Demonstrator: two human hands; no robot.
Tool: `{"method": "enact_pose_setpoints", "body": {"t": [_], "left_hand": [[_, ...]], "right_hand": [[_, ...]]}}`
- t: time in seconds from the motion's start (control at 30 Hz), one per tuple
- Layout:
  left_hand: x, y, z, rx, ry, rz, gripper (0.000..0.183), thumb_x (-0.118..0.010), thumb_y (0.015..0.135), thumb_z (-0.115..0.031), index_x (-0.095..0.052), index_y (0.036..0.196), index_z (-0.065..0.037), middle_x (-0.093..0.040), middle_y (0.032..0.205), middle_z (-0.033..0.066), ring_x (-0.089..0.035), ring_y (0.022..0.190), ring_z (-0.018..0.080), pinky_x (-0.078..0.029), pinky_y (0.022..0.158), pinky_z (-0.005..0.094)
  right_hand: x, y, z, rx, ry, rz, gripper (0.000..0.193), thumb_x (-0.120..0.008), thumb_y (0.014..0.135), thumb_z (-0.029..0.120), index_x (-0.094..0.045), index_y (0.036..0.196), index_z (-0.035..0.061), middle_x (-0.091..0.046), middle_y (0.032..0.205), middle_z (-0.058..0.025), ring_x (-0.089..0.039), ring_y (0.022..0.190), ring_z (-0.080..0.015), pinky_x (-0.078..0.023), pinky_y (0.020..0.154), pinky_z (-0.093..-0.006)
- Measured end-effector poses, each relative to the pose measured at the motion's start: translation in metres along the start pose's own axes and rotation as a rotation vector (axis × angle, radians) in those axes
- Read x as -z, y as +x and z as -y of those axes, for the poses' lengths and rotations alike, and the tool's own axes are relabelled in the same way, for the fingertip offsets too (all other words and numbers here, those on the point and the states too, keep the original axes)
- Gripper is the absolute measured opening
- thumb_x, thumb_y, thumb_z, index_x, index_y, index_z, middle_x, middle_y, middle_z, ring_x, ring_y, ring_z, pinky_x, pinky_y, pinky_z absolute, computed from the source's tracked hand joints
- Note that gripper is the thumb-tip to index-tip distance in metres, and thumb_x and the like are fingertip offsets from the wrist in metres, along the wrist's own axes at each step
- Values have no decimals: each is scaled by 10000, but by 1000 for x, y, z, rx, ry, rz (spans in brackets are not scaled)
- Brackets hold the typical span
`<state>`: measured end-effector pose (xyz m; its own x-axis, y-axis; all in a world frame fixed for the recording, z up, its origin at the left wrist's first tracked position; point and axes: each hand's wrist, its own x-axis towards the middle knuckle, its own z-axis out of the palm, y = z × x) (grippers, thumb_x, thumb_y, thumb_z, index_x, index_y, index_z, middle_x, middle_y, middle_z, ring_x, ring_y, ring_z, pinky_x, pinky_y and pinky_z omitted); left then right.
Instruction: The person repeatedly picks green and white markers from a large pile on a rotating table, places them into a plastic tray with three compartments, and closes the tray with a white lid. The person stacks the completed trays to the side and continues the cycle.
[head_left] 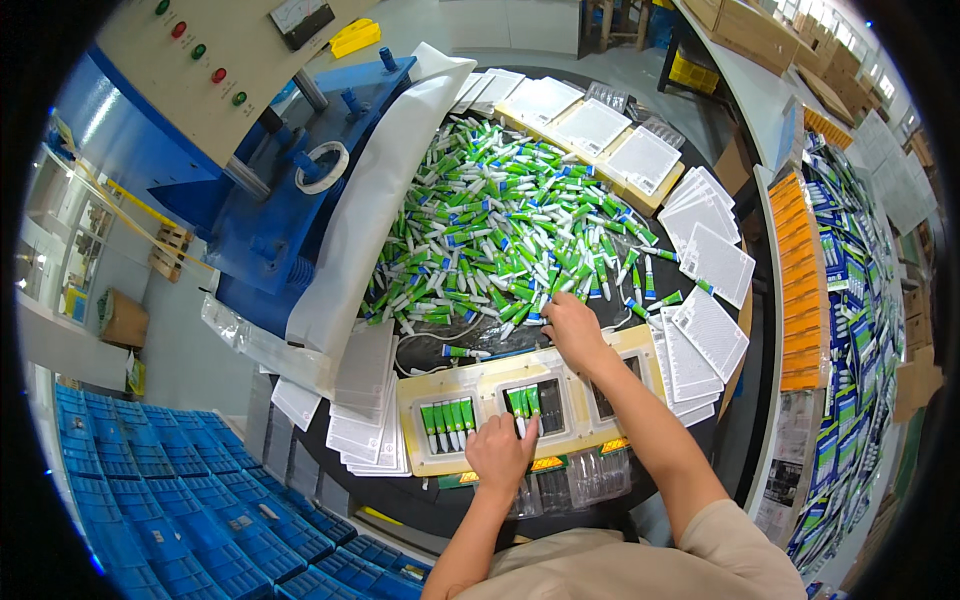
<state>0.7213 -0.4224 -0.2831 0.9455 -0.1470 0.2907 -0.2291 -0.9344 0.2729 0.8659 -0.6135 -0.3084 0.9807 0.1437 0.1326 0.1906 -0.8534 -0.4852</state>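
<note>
A yellow-framed tray (450, 388) with three windowed compartments lies in front of me. Its left compartment holds a row of small green-and-white tubes (446, 418); a few more tubes (523, 400) stand in the middle one. My left hand (500, 452) is closed at the middle compartment's near-left edge, a tube's white cap between finger and thumb. Farther off, my right hand (574, 328) reaches over the tray to the near edge of a big heap of loose tubes (490, 220). Its fingers are bent together among the tubes, and their tips are hidden. My right forearm partly covers the right compartment.
Printed white cards (715, 262) fan around the round black table, with more card stacks (365, 400) at left. A blue press (270, 250) stands left of a white sheet. Clear plastic blisters (598, 478) lie nearest me. Blue crates (150, 500) and packed cards (845, 330) flank the table.
</note>
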Motion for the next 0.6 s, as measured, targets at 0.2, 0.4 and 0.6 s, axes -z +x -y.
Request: {"method": "enact_pose_setpoints", "body": {"t": [0.2, 0.4, 0.6], "left_hand": [[14, -22, 14, -133, -128, 99, 565, -778, 865, -340, -623, 1328, -57, -639, 1270, 116, -607, 1161, 303, -446, 967, 483], [10, -24, 33, -291, -130, 269, 596, -686, 945, -376, -549, 1440, -73, -505, 1524, 97, -404, 1459, 294, -265, 1198, 571], [15, 1, 51, -278, -234, 133, 424, -666, 958, -261, -610, 1312, -35, -633, 1353, 121, -574, 1289, 318, -328, 1165, 555]], "right_hand": [[37, -20, 16, 63, 97, -140, 284, -743, 817, 43, -699, 1097, 55, -634, 915, -145, -673, 856, -322, -550, 762, -416], [43, -126, 48, 217, 322, -232, 259, -725, 823, -4, -732, 1081, 18, -714, 1042, -157, -715, 915, -316, -600, 781, -380], [6, -145, 59, 277, 80, -119, 391, -623, 774, -14, -666, 1159, -63, -651, 1192, -190, -677, 1035, -321, -575, 872, -379]]}}
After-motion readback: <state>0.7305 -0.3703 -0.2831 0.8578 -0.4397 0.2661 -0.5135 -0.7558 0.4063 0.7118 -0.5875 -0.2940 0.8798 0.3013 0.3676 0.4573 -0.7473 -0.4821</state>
